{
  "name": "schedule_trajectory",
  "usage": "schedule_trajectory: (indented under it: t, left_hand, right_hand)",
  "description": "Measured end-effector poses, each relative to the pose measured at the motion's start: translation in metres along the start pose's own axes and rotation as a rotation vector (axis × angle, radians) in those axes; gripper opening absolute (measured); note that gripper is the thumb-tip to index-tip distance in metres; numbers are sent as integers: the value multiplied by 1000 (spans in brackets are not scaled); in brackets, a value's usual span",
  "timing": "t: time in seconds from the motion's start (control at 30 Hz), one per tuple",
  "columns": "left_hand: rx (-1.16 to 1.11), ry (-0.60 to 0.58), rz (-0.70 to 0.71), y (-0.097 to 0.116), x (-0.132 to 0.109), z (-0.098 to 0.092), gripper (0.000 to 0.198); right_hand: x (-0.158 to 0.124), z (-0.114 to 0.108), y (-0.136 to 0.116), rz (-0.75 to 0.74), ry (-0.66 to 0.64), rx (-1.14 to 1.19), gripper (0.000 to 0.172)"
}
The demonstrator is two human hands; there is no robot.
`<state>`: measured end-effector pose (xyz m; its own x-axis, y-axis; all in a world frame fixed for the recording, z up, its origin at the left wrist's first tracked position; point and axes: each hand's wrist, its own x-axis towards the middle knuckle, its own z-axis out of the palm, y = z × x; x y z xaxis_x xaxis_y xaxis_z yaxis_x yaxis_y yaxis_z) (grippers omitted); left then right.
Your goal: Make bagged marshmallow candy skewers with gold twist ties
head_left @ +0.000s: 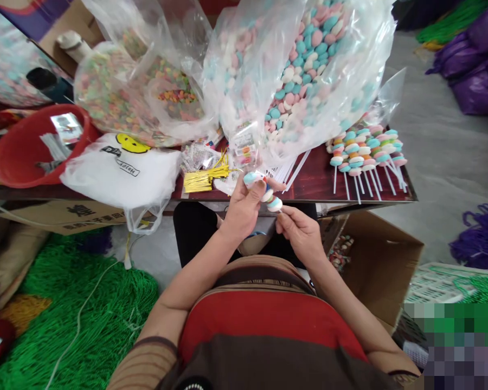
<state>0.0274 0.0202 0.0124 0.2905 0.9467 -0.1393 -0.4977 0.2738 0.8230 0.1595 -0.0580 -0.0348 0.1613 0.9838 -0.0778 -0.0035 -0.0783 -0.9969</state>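
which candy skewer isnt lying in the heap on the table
The blue and white candy skewer held by the left hand and right hand; the other multicoloured candy skewers lie heaped on the dark red table.

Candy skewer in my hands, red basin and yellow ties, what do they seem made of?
Candy skewer: matte candy, perhaps gummy or marshmallow, by its rounded pastel pieces. Red basin: likely plastic, smooth with slight sheen. Yellow ties: glossy strips, possibly foil or plastic.

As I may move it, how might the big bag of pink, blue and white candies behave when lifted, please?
The big bag would probably sag, its clear plastic being creased. It is likely heavy, holding so many candies, and these loose rounded pieces may shift.
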Motion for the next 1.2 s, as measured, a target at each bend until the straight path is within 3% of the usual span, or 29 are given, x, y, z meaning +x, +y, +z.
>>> schedule_trajectory:
  t: [0.13,0.2,0.33,0.53,0.7,0.83,0.93,1.2]
  left_hand:
    - [-45,-147,-20,15,8,-10,66]
    - [-99,-153,-8,21,13,-14,60]
    - [-139,-34,16,18,15,-12,34]
    - [-198,115,70,1,8,-3,40]
    - [-195,67,83,-4,5,-3,45]
    - [-119,109,45,-3,4,2,51]
    - [-96,82,60,0,4,4,53]
    - [-36,15,45,-13,-1,8,43]
  right_hand:
    - [1,-4,3,48,15,37,36]
    - [2,-7,3,64,8,23,36]
    - [3,-9,3,32,53,-46,30]
    - [-2,-7,2,-54,189,-236,27]
    - [-4,-7,0,-4,83,-187,38]
    - [-2,-5,0,147,-55,87,43]
    - [-1,-3,1,185,-82,249,39]
    - [-9,5,4,-48,237,-73,30]
